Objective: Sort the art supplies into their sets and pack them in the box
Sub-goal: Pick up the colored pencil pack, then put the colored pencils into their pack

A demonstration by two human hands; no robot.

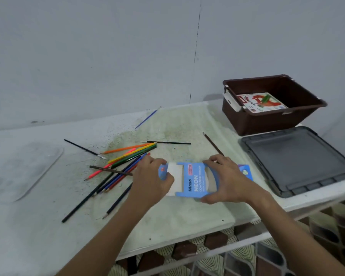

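Note:
A blue "Neon" coloured-pencil packet (195, 181) lies flat near the table's front edge. My left hand (153, 176) grips its left end, fingers curled over the flap. My right hand (225, 176) grips the packet's right part, thumb at its near edge and fingers over its far edge. To the left lies a loose heap of coloured pencils (126, 160). A thin black brush (84, 149) lies further left, another dark brush (167, 143) behind the heap. The brown box (247, 120) stands at the back right with a printed art-set pack (263, 104) inside.
A dark grey lid (295, 160) lies right of the packet, under the box's front. A blue pencil (146, 119) lies near the wall and a brown one (213, 144) behind my right hand. A pale tray (18, 172) lies at the far left.

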